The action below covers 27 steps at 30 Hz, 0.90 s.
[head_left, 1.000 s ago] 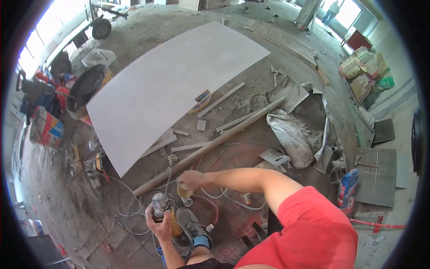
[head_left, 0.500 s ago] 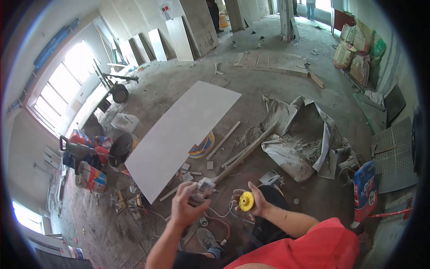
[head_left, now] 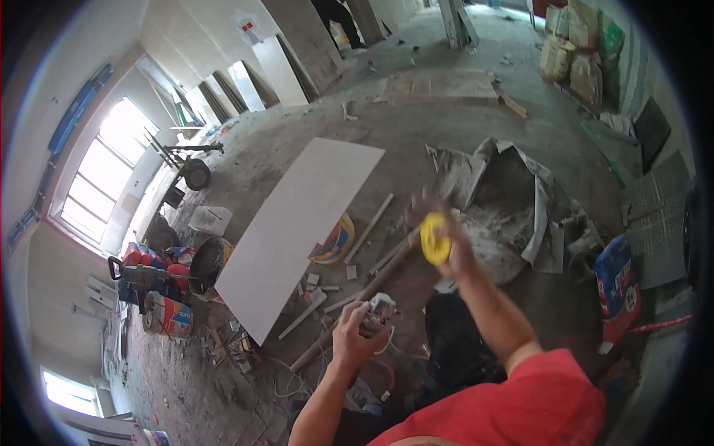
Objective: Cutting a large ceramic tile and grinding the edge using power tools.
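Note:
My left hand [head_left: 351, 340] is curled round a dusty grey-white lump [head_left: 381, 311]; its kind I cannot make out. Raised ahead of my right knee, my right hand [head_left: 455, 241] is smeared by motion and has a yellow round disc [head_left: 434, 239] in its grip. A ribbed hub showed on that disc earlier. In front of me a large pale board [head_left: 301, 223] lies tilted, resting over a bucket [head_left: 336, 241] whose coloured side shows at the board's right edge.
A crumpled dusty sheet [head_left: 535, 193] with grey powder lies ahead right. A blue and red bag [head_left: 617, 286] stands at right. On the left are a dark bucket [head_left: 204, 264], a power tool [head_left: 145, 275] and a wheeled cart [head_left: 196, 174]. Wooden strips and cables litter the floor.
My right hand has swung up and forward with the yellow disc. My left hand has moved right and slightly down, still holding the lump. The view has shifted a little.

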Tool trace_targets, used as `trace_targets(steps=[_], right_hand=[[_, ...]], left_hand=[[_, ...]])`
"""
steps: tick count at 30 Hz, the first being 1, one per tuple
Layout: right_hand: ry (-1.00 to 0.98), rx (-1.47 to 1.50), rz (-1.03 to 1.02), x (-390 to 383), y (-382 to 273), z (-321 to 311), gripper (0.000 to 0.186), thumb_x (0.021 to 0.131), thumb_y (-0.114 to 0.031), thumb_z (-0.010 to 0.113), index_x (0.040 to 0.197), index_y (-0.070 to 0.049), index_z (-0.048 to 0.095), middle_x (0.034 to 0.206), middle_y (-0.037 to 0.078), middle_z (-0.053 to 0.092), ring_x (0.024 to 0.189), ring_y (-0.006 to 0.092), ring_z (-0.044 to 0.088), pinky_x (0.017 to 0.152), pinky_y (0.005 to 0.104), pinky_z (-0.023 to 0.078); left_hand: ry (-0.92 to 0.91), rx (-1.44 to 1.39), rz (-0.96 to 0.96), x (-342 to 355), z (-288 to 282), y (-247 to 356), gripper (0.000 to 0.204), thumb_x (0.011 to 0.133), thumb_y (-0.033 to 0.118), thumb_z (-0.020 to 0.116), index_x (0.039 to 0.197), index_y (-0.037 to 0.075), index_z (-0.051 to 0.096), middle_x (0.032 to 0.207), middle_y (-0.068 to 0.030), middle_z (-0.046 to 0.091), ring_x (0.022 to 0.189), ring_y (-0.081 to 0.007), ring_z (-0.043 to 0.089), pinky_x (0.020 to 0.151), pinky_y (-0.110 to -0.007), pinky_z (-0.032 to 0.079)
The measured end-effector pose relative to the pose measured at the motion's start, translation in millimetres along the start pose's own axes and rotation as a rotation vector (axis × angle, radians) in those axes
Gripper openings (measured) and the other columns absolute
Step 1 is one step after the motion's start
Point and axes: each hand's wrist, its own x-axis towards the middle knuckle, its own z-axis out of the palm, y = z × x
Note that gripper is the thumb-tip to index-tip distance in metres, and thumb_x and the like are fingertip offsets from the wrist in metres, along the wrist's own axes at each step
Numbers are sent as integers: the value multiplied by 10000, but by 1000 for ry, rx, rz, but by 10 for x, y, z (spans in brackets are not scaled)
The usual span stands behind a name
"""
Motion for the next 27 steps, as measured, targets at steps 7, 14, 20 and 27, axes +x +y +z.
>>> trace_targets(steps=[7,14,20,27], right_hand=[[-243,-20,-447,526,-1033,1054,733,947,-280,653,1599,-45,415,1557,205,518,1403,352,552,1006,493,575],[-173,-618,-55,-424,313,469,137,1028,-169,672,1062,-38,691,937,-45,591,848,52,534,730,253,446],[96,-262,189,-1123,1082,-58,133,1043,-166,629,1047,-43,680,944,-43,611,847,48,528,745,245,445],[60,-345,187,-1238,1084,-285,116,1014,-124,608,1043,-28,667,916,-29,607,854,54,523,757,252,443]], left_hand=[[37,-84,-77,-65,34,69,614,735,214,913,1249,-16,666,1281,-185,657,1136,-346,692,972,-415,562],[98,-180,-188,-199,69,88,588,756,195,903,1240,-22,652,1216,-196,658,1125,-360,670,1002,-429,533],[63,-107,-172,-248,186,221,537,745,170,884,1204,-7,670,1163,-158,686,1106,-270,675,990,-392,529],[26,-99,-221,-260,301,105,543,757,220,898,1191,-14,669,1152,-151,685,1095,-264,668,990,-384,525]])
